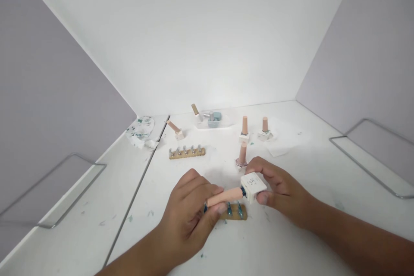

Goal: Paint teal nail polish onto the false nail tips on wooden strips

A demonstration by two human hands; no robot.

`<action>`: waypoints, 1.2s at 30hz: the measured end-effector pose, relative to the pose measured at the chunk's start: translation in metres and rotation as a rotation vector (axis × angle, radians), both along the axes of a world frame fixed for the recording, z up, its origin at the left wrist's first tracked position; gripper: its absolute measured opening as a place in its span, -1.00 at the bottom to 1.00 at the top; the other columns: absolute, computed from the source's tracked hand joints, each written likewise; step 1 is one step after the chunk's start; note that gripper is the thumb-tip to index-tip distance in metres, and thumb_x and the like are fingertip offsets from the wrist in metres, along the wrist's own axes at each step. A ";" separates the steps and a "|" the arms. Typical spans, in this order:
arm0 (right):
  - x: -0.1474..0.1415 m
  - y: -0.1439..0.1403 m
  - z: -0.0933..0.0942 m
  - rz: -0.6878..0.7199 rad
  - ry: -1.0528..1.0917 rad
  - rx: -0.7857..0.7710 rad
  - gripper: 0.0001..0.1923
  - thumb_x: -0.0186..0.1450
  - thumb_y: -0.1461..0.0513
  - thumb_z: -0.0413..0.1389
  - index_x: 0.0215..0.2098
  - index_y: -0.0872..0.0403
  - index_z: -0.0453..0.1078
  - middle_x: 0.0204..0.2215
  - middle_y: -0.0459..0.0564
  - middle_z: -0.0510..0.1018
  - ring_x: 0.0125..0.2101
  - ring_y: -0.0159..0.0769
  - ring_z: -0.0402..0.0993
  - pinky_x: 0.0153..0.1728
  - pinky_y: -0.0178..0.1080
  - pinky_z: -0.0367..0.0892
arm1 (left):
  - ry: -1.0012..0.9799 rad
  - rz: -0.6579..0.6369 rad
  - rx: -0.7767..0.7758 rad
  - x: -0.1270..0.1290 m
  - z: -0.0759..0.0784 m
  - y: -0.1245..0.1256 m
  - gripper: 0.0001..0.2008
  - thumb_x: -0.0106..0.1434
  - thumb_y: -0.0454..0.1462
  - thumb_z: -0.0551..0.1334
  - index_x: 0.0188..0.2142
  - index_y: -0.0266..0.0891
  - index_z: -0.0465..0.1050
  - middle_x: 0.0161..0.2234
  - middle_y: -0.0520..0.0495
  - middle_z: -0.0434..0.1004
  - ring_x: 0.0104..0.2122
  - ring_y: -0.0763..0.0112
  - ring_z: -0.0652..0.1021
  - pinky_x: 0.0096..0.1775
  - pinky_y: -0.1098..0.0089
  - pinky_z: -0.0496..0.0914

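Note:
A nail polish bottle (254,184) with a white square body and a long peach cap (225,197) is held tilted between both hands. My left hand (194,209) pinches the cap near its far end. The white body sits between the thumb and fingers of my right hand (281,187). Dark blue-green polish shows at the neck, where cap and body meet. Below the bottle lies a wooden strip (243,213) bearing glossy teal nail tips, partly hidden by my left hand. Another peach-capped bottle (243,154) stands just beyond my right fingers.
Farther back are more peach-capped bottles (245,126), one of them leaning (174,127). A second wooden strip (187,153) holds several silvery nail tips. A clear tray (223,123) contains bottles. Stained crumpled tissue (142,129) lies left; wire frames (364,168) stand at both sides.

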State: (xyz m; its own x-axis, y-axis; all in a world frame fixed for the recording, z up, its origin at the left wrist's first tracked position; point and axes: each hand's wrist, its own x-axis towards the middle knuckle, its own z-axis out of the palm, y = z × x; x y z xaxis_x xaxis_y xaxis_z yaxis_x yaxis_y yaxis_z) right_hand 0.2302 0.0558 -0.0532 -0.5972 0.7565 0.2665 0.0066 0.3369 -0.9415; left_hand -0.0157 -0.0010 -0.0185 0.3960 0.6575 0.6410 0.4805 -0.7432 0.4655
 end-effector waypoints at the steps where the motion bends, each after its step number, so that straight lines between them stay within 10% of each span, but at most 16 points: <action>1: 0.000 0.000 0.001 -0.003 0.005 0.012 -0.71 0.31 -0.06 0.15 -0.19 -0.06 0.35 -0.32 -0.09 0.28 -0.25 -0.23 0.23 -0.21 -0.18 0.18 | 0.004 0.003 -0.013 -0.001 0.000 0.000 -0.83 0.33 -0.42 0.17 -0.10 -0.24 0.40 -0.51 0.00 0.40 -0.46 0.38 0.30 -0.41 0.34 0.25; 23: 0.001 0.007 0.003 -0.019 0.024 0.096 -0.68 0.27 -0.07 0.20 -0.18 -0.05 0.41 -0.29 -0.05 0.39 -0.19 -0.18 0.33 -0.09 -0.10 0.26 | -0.017 0.058 0.014 -0.001 -0.001 0.000 -0.86 0.31 -0.42 0.17 -0.15 -0.26 0.41 -0.50 -0.02 0.40 -0.45 0.35 0.34 -0.42 0.33 0.26; 36: 0.008 0.012 0.006 -0.024 0.141 -0.203 -0.65 0.22 -0.07 0.26 -0.19 -0.05 0.43 -0.20 -0.02 0.47 -0.21 -0.22 0.40 -0.16 -0.16 0.32 | 0.203 -0.089 -0.063 -0.016 0.013 0.009 -0.91 0.27 -0.43 0.19 -0.30 -0.25 0.43 -0.52 -0.01 0.46 -0.48 0.40 0.35 -0.40 0.32 0.27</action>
State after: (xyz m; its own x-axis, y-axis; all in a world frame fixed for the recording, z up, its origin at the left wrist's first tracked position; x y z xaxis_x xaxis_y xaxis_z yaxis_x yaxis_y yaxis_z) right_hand 0.2382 0.0679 -0.0469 -0.5459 0.8168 0.1866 -0.1237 0.1417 -0.9822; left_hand -0.0312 0.0080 -0.0051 0.5712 0.6503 0.5009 0.5029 -0.7595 0.4125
